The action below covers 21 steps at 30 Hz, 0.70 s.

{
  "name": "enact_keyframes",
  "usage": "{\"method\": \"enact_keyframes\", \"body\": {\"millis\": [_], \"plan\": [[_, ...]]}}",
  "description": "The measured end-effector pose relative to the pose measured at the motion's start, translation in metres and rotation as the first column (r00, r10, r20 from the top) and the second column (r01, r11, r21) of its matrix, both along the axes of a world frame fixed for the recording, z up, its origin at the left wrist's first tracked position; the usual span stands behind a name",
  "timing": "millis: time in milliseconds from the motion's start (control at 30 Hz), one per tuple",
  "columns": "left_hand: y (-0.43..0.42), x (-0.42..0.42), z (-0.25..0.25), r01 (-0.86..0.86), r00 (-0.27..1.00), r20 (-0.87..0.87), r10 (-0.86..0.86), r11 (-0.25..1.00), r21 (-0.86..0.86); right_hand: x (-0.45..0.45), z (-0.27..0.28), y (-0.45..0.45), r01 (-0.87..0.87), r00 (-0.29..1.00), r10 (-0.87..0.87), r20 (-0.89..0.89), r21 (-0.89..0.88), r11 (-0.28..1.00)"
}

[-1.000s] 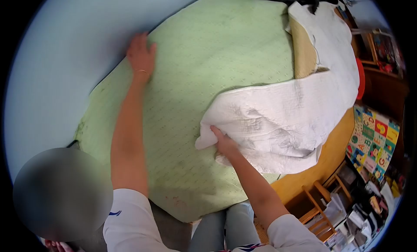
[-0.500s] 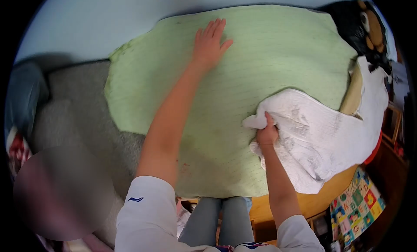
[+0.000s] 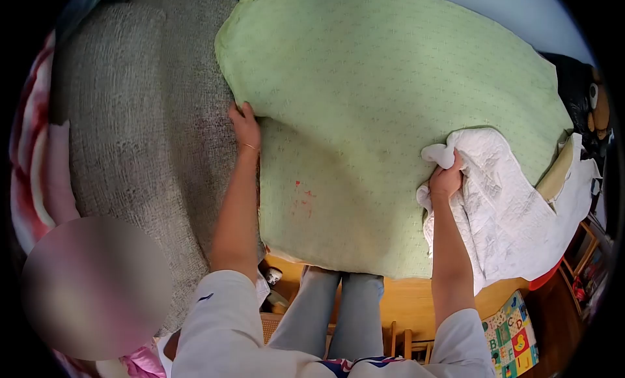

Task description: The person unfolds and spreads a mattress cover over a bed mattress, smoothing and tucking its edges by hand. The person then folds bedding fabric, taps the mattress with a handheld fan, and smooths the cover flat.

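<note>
A pale green patterned cover is spread over a wide flat surface in front of me. My left hand is at the cover's left edge, thumb on the green side and the other fingers curled down at the rim, partly hidden. It appears to grip the edge. On the right, my right hand is closed around a bunched corner of a white quilted pad. The pad lies folded and wrinkled across the cover's right side, with greyish marks on it. Small red marks show on the green cloth.
Grey woven upholstery borders the cover on the left, beside a red-and-white blanket. At the far right are a black bag and a brown plush-like item. A colourful alphabet mat lies low on the right.
My left hand has moved from flat on the upper cover down to its left edge. The right hand still holds the white pad. The view has turned left and downward.
</note>
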<state>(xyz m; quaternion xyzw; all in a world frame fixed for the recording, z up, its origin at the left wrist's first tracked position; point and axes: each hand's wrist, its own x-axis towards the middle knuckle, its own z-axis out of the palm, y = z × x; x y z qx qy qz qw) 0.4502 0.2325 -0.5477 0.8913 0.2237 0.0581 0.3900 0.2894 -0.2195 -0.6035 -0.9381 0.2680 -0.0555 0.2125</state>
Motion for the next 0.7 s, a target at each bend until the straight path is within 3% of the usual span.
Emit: {"method": "enact_keyframes", "body": {"millis": [67,167,200,233,300,433,500,533,567,600,667,700], "plan": [[-0.013,-0.022,-0.007,-0.165,0.984,-0.085,0.154,0.977,-0.137,0.001,0.003,0.001,0.002,1.0,-0.002,-0.03,0.0,1.0],[-0.021,-0.053,0.017,-0.098,0.993,-0.084,0.079,0.961,-0.257,0.002,0.005,0.002,0.006,0.999,-0.007,-0.036,-0.009,1.0],[-0.014,-0.063,0.01,-0.006,0.993,-0.114,-0.007,0.994,-0.113,0.003,0.005,0.003,0.006,1.0,-0.006,-0.007,-0.023,1.0],[-0.013,-0.069,0.015,-0.014,0.994,-0.105,0.001,0.993,-0.114,0.006,0.003,0.003,-0.003,1.0,0.003,0.002,-0.024,1.0],[-0.014,-0.084,0.025,0.062,0.928,-0.371,-0.036,0.996,0.06,0.004,0.004,0.002,-0.047,0.997,0.052,0.063,-0.072,0.996],[-0.012,-0.114,0.031,0.144,0.934,-0.339,-0.116,0.988,0.058,0.006,0.019,0.002,-0.074,0.997,0.075,0.007,-0.075,0.994],[-0.007,-0.127,0.043,0.291,0.9,-0.433,-0.055,0.815,0.501,0.006,0.029,0.0,-0.1,0.994,0.101,-0.046,0.024,0.995],[-0.003,-0.134,0.044,0.287,0.902,-0.428,-0.056,0.819,0.496,0.007,0.043,0.003,-0.056,0.994,0.063,-0.094,0.075,0.996],[0.003,-0.14,0.046,0.387,0.829,-0.558,-0.048,0.768,0.51,0.006,0.044,0.0,-0.058,0.994,0.064,-0.088,0.067,0.996],[0.006,-0.146,0.048,0.489,0.737,-0.676,-0.027,0.711,0.505,0.003,0.041,-0.004,-0.034,0.999,0.037,-0.009,0.212,0.977],[0.012,-0.166,0.038,0.478,0.786,-0.612,-0.085,0.711,0.516,-0.007,0.041,-0.009,-0.084,0.983,-0.013,0.181,0.522,0.849],[0.014,-0.177,0.033,0.461,0.829,-0.543,-0.133,0.713,0.529,-0.015,0.045,-0.009,-0.082,0.984,-0.013,0.177,0.52,0.85]]}}
